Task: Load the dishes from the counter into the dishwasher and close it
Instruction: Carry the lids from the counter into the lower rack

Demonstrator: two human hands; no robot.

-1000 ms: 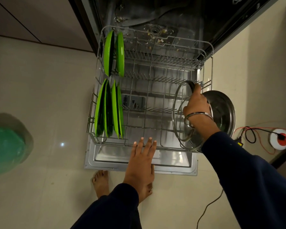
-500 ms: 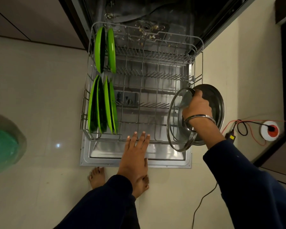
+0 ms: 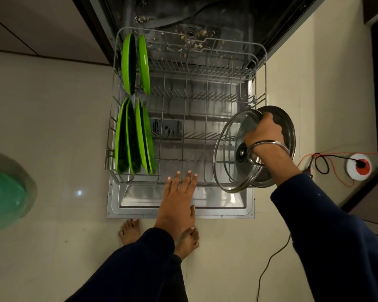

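Glass lid (image 3: pixel 229 149) gripped by right hand (image 3: pixel 264 132) | left hand (image 3: pixel 177 197) flat, apart, fingertips at rack (image 3: pixel 183 118)

Green tub (image 3: pixel 4 192) on pale tiled floor (image 3: pixel 52 127), white-and-red socket reel (image 3: pixel 359 166), red wire (image 3: pixel 336 177), black cable (image 3: pixel 268 269)

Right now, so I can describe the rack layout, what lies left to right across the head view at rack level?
Teal tub → green plates → left hand → glass lid → right hand → white cord reel.
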